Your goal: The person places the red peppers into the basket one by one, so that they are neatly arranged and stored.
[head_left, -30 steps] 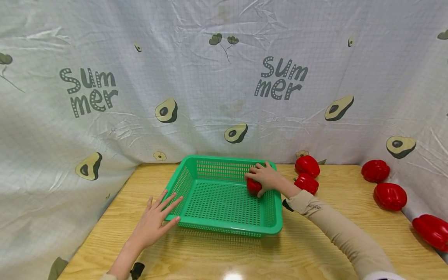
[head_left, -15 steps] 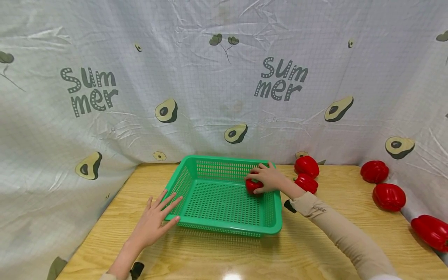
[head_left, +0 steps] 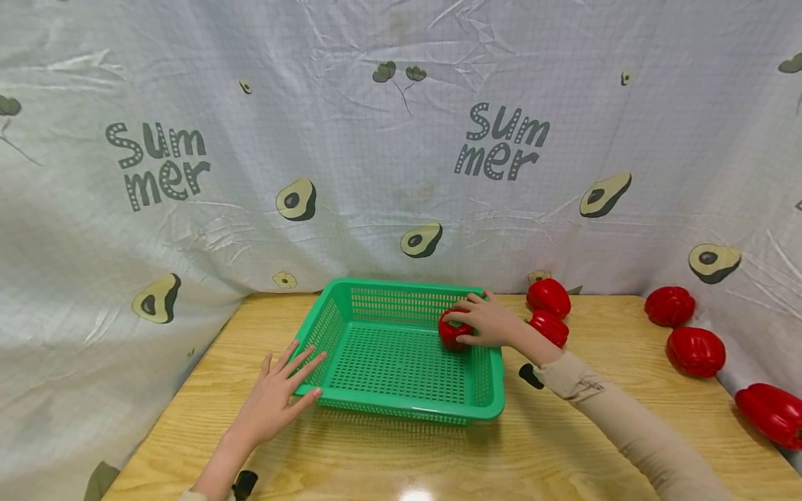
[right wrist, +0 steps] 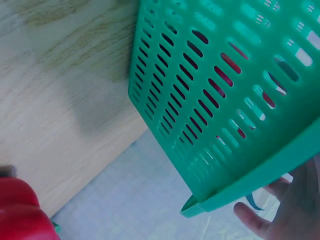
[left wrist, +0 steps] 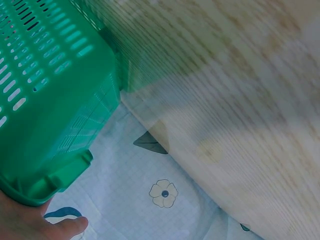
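Note:
A green slotted plastic basket (head_left: 401, 402) sits on the wooden table. My left hand (head_left: 271, 403) rests with spread, straight fingers on its left rim; in the left wrist view, part of that hand (left wrist: 30, 222) shows at the basket's corner. Inside the basket's right end stands a red bell pepper (head_left: 452, 338), its green stem partly showing. My right hand (head_left: 491, 322) reaches over the right rim, with fingers over the pepper's top and thumb at its near side. From the right wrist, the basket wall hides most of this pepper; some of the right hand (right wrist: 290, 212) shows past the rim.
Two red bell peppers, a rear one (head_left: 548, 298) and a nearer one (head_left: 551, 328), lie just right of the basket. Along the table's right edge lie three more: a far pepper (head_left: 670, 306), a middle pepper (head_left: 696, 352) and a near pepper (head_left: 772, 415). A printed cloth (head_left: 376, 139) hangs behind.
The bell pepper in the basket has turned, so its stem now shows. My right hand has shifted slightly to the right over it. The left hand and basket stay put.

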The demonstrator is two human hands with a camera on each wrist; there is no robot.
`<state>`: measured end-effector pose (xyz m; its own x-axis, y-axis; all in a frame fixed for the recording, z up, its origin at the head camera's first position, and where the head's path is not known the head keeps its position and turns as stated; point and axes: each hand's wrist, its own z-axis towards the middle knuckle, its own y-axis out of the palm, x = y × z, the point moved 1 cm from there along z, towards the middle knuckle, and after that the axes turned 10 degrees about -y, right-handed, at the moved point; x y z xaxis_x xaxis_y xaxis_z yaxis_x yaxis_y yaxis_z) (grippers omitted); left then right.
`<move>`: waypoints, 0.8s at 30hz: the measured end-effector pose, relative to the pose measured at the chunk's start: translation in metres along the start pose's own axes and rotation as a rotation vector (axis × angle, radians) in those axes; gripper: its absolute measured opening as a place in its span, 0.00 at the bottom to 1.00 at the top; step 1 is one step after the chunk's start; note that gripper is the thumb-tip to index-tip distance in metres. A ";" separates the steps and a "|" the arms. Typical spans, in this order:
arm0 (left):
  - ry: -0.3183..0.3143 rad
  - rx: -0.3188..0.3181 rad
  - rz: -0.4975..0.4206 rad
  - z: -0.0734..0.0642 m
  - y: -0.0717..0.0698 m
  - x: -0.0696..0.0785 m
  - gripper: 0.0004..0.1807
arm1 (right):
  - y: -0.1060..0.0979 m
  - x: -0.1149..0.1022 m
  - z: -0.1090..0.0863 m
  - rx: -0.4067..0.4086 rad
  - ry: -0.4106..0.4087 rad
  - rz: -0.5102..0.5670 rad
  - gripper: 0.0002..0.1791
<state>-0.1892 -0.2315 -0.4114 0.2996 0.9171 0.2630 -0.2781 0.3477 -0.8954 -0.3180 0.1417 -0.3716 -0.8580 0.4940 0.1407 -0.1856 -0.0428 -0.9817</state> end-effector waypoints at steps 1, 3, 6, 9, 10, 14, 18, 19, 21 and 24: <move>-0.001 -0.001 -0.001 0.000 0.000 0.000 0.32 | -0.001 -0.001 -0.001 0.013 -0.010 -0.009 0.21; -0.003 -0.002 -0.004 0.000 0.000 0.000 0.32 | -0.002 -0.002 -0.004 0.041 -0.030 -0.027 0.20; -0.005 -0.003 -0.009 0.000 0.000 0.000 0.33 | -0.002 -0.003 -0.009 0.084 -0.052 -0.056 0.19; -0.003 -0.001 -0.010 0.000 0.001 -0.001 0.33 | -0.003 -0.002 -0.014 0.135 -0.071 -0.085 0.18; -0.002 0.000 -0.010 0.000 0.001 -0.001 0.33 | -0.004 -0.002 -0.016 0.149 -0.074 -0.092 0.18; 0.002 0.004 -0.004 0.001 0.000 -0.001 0.33 | -0.005 -0.001 -0.023 0.198 -0.075 -0.110 0.19; 0.003 0.005 -0.005 0.001 0.001 -0.001 0.33 | -0.006 -0.001 -0.030 0.234 -0.063 -0.122 0.20; 0.003 0.005 -0.007 0.001 0.001 -0.001 0.33 | -0.005 0.000 -0.033 0.247 -0.056 -0.127 0.20; 0.003 0.005 -0.009 0.000 0.001 -0.001 0.33 | -0.003 0.001 -0.037 0.275 -0.037 -0.134 0.20; 0.003 0.005 -0.005 0.000 0.001 -0.001 0.33 | -0.001 0.002 -0.045 0.328 -0.003 -0.123 0.21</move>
<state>-0.1901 -0.2322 -0.4131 0.3036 0.9149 0.2660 -0.2817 0.3529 -0.8923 -0.2980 0.1821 -0.3760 -0.8213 0.5098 0.2559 -0.4309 -0.2606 -0.8639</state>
